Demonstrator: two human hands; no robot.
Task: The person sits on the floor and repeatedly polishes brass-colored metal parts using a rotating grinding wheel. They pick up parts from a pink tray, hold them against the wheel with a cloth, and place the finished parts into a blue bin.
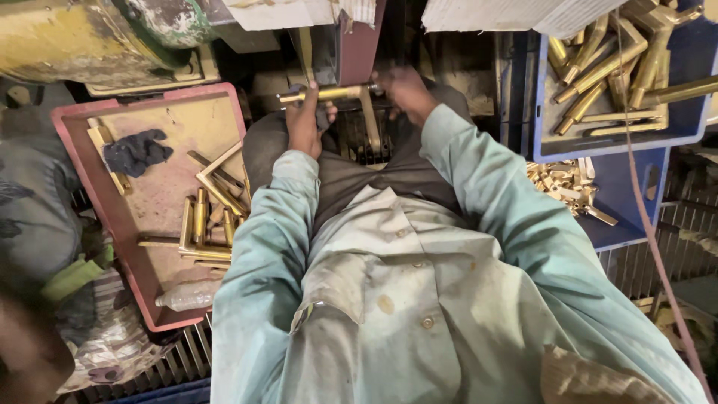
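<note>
Gripping one brass fitting [329,93] at both ends, my left hand [305,123] was closed round its left part and my right hand [407,91] round the right, pressing it to the machine's belt [357,45] above my lap. I judged the work partway along: several brass pieces lay in the red tray [75,142] at my left, while many more filled the blue crate [692,127] at my right.

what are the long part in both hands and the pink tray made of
Part held by left hand and right hand: long part looks like brass, yellow metallic sheen. Pink tray: probably plastic, moulded rim, dull dusty surface.
</note>
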